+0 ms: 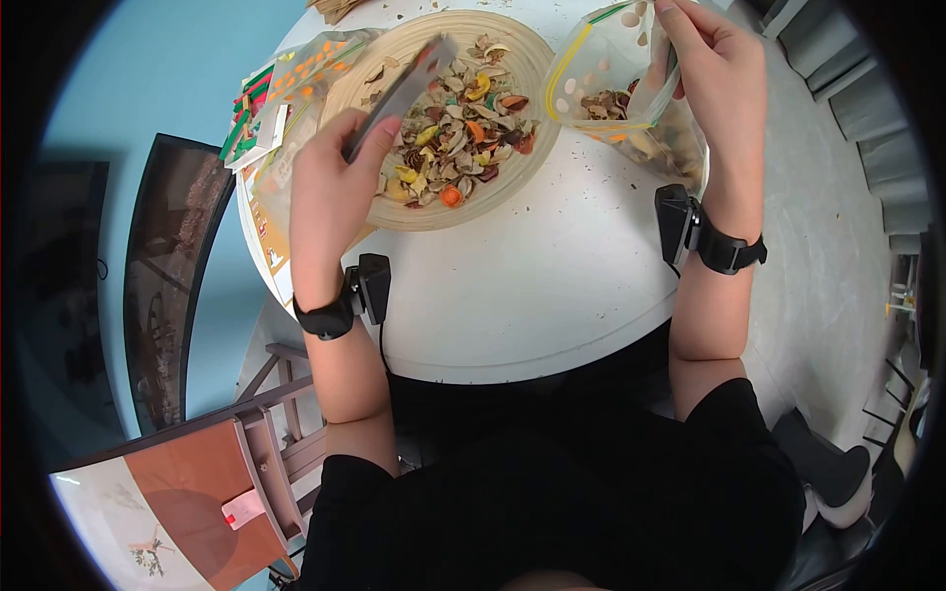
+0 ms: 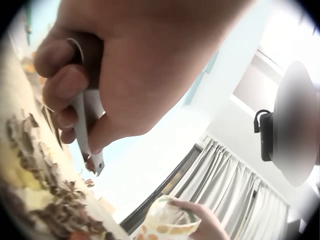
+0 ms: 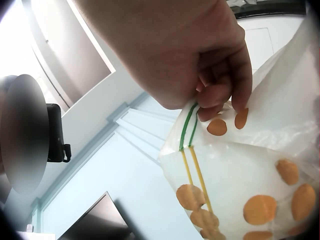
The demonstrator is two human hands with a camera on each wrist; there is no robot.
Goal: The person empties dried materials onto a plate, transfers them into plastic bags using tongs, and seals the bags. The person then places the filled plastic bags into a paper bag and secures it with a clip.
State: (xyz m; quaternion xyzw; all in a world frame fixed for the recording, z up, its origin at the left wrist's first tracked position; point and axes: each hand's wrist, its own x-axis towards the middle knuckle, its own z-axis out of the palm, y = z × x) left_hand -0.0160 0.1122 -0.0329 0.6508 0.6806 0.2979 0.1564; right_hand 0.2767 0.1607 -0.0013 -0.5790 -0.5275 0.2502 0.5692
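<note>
My left hand [image 1: 335, 187] grips a pair of metal tongs [image 1: 399, 97] above the left part of a round woven tray [image 1: 468, 215]. A small reddish-brown dried piece [image 2: 90, 164] sits between the tong tips in the left wrist view. Dried petals and flowers [image 1: 458, 128] are heaped on the tray in beige, yellow, orange and brown. To the right, my right hand [image 1: 724, 84] pinches the rim of a clear zip bag [image 3: 235, 175] with orange dots and a yellow-green zip. The bag's mouth gapes, and dried pieces [image 1: 606, 103] lie inside it.
Another dotted bag [image 1: 315, 64] and a box with red and green items [image 1: 254, 128] stand left of the tray. Crumbs dot the white round table [image 1: 512, 295]. A wooden chair [image 1: 281, 443] is at the lower left.
</note>
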